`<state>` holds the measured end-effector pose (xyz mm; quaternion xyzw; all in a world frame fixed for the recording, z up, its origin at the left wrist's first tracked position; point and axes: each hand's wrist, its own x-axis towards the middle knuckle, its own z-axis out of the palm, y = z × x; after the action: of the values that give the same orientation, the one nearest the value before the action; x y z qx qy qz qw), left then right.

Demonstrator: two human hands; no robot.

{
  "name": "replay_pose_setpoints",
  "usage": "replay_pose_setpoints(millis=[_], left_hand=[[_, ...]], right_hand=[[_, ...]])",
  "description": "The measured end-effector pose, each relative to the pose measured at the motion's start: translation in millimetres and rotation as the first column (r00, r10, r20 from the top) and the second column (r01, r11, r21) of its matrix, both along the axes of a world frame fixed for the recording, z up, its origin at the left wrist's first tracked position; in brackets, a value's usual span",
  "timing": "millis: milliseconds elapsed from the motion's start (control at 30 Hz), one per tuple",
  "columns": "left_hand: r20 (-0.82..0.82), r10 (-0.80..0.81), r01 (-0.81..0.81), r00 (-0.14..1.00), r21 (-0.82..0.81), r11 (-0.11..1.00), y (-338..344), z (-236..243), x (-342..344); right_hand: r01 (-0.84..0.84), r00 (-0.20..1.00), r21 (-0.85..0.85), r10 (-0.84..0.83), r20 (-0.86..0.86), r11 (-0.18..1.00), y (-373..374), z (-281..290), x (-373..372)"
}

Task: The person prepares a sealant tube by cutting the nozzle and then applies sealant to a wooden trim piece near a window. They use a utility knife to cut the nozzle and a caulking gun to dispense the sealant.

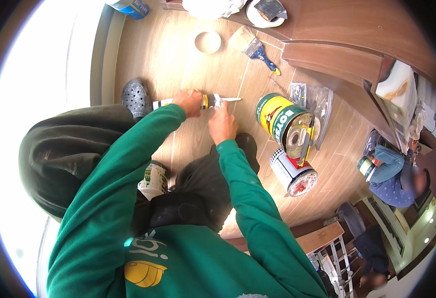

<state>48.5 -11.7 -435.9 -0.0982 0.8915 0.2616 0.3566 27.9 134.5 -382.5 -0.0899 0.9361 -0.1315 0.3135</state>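
My left hand point(190, 103) is wrapped around a white sealant cartridge point(207, 102) with a yellow and black band, held level just above the wood-look floor. From the cartridge's right end a thin white nozzle point(233, 99) points to the right. My right hand point(223, 125) is closed at the base of this nozzle, thumb and fingers touching it. Right of my hands stands a green and yellow paint can point(276, 113), with a yellow utility knife point(307, 144) lying across its lid. A smaller white and red can point(288, 169) is beside it.
Ahead lie a paintbrush point(257, 49) with a blue handle and a round shallow container point(208, 42). Wooden cabinetry point(332, 57) borders the far right. A clear plastic bag point(322, 102) lies behind the paint can. A white tub point(153, 181) sits beneath me; another person point(394, 179) crouches at right.
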Motion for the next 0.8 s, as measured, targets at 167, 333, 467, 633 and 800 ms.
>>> replay_pose_setpoints(millis=[167, 333, 467, 633, 800], left_hand=[[-0.006, -0.019, 0.019, 1.000, -0.007, 1.000, -1, 4, -3], [0.038, -0.019, 0.020, 0.999, -0.010, 1.000, 0, 2, -4], [0.067, 0.012, -0.012, 0.998, 0.004, 1.000, -2, 8, -7], [0.010, 0.055, -0.055, 0.998, 0.038, 0.998, 2, -1, 4], [0.005, 0.053, -0.053, 0.999, 0.031, 0.998, 7, -8, 9]], right_hand=[[0.084, 0.996, -0.130, -0.084, 0.011, 0.988, 2, 3, 5], [0.020, 0.998, -0.110, -0.026, -0.052, 0.994, 4, -12, 4], [0.021, 1.000, -0.093, -0.018, 0.025, 0.995, 3, -3, -5], [-0.065, 0.989, -0.018, 0.067, 0.134, 0.998, 1, 7, -22], [-0.176, 0.967, 0.047, 0.164, 0.196, 0.983, -18, 16, -37]])
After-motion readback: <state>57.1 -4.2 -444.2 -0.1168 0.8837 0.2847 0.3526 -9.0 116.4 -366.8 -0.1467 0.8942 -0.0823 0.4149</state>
